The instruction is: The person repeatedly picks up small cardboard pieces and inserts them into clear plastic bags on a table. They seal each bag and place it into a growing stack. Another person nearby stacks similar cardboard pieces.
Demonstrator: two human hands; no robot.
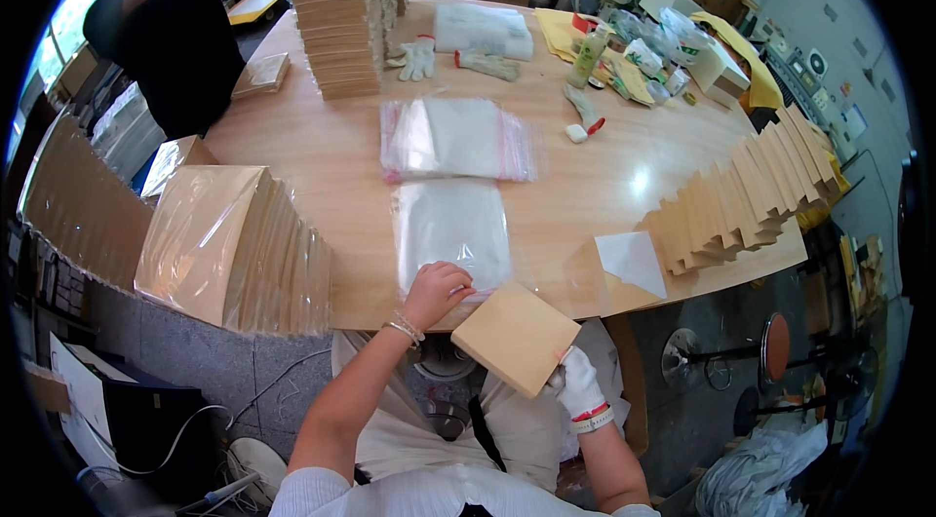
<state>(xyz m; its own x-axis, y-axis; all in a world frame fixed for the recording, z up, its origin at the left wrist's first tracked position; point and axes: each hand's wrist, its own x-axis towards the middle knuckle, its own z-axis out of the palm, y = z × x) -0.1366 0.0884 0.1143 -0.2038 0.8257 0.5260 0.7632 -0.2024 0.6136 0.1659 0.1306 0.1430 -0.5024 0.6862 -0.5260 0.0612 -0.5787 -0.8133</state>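
On the table [556, 215], the uneven pile of brown cardboard boxes [726, 205] beyond and right of the gloved right hand [578, 382] could topple if knocked. Just ahead of the bare left hand [436, 293], the slick clear plastic bags [453, 225] might cling or slide; whether its curled fingers pinch one, I cannot tell. The right hand grips the square kraft box [517, 332] by one corner, so it could tip lapward.

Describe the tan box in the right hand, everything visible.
The tan box is flat and squarish, plain, apparently cardboard, its broad face up. It sits turned askew at the near edge of the table; whether they touch is unclear. The gloved right hand grips its right side.
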